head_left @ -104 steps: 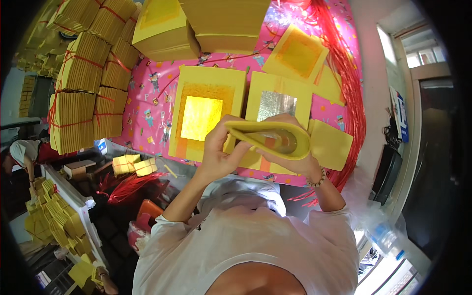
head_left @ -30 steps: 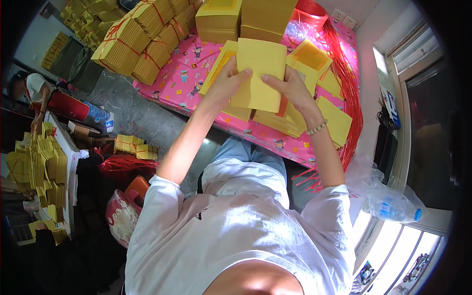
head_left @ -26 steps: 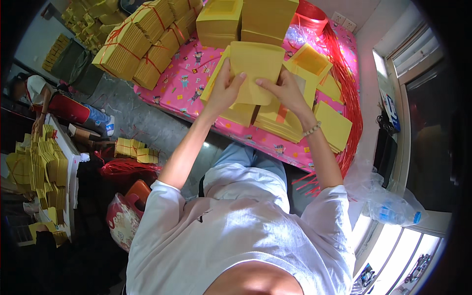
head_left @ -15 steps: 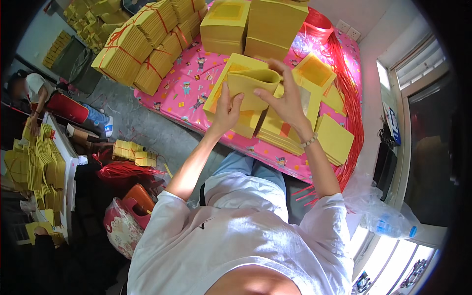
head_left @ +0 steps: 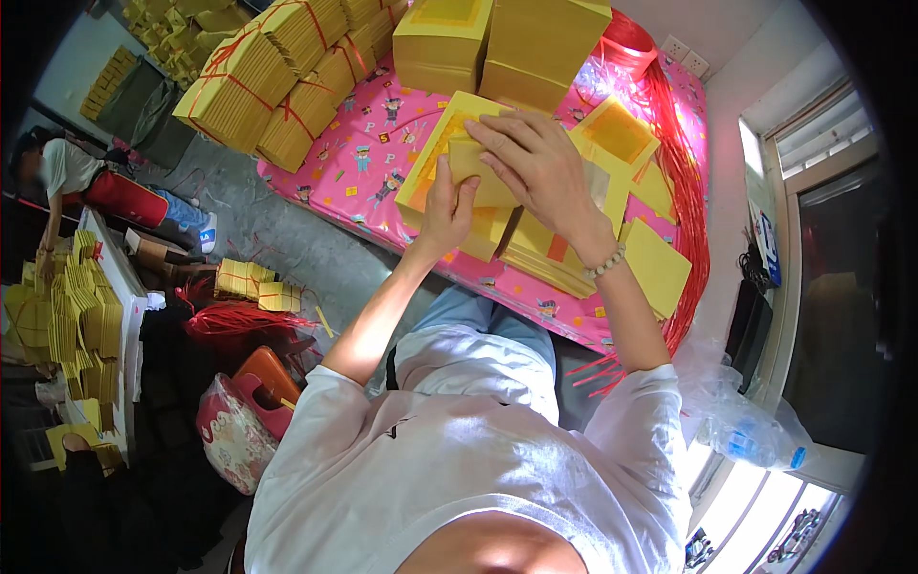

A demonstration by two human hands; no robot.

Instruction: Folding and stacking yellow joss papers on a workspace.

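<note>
A folded wad of yellow paper (head_left: 465, 159) lies over a stack of yellow sheets (head_left: 419, 194) with orange print. My left hand (head_left: 446, 209) grips its left end between thumb and fingers. Across the top of the fold rests my right hand (head_left: 537, 165), its palm down and its fingers stretched out flat. Much of the wad is hidden beneath that hand. A second stack of sheets (head_left: 547, 263), with an orange patch, sits under my right wrist.
Red-tied paper bundles (head_left: 239, 86) and tall paper stacks (head_left: 531, 57) line the back of the pink tablecloth (head_left: 368, 206). Red strips (head_left: 690, 239) hang down the right side. At far left a person (head_left: 72, 172) reaches over a table of bundles. A water bottle (head_left: 755, 445) lies right.
My right hand has come over from the right edge of the curled paper and now lies flat on top. The open loop is pressed down. My left hand stays nearly in place.
</note>
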